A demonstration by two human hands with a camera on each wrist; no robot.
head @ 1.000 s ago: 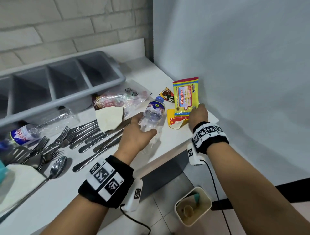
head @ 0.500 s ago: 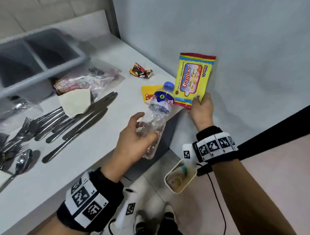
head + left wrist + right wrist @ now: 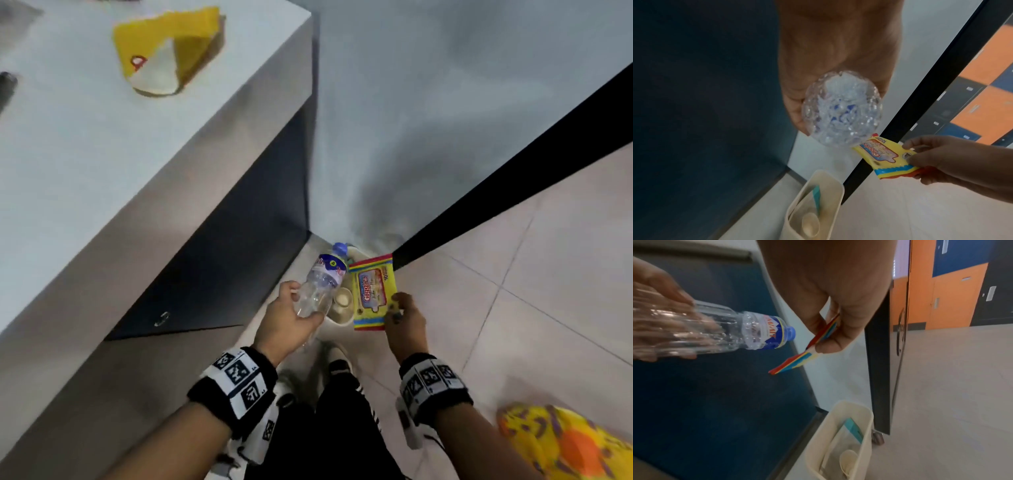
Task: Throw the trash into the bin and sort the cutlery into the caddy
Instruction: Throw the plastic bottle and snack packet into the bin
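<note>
Clear plastic bottle (image 3: pixel 320 285) sits gripped in the left hand (image 3: pixel 286 322), blue cap pointing away — held above the cream bin (image 3: pixel 840 439) on the floor. Just right of it, the right hand (image 3: pixel 404 323) pinches a yellow wrapper (image 3: pixel 371 291) by its near edge — also over the bin.

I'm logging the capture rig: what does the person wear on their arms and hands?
Both forearms are bare, no sleeves or gloves. The left wrist and the right wrist each carry a black band with white panels of square black-and-white markers. A small white tagged unit hangs under each band.
</note>
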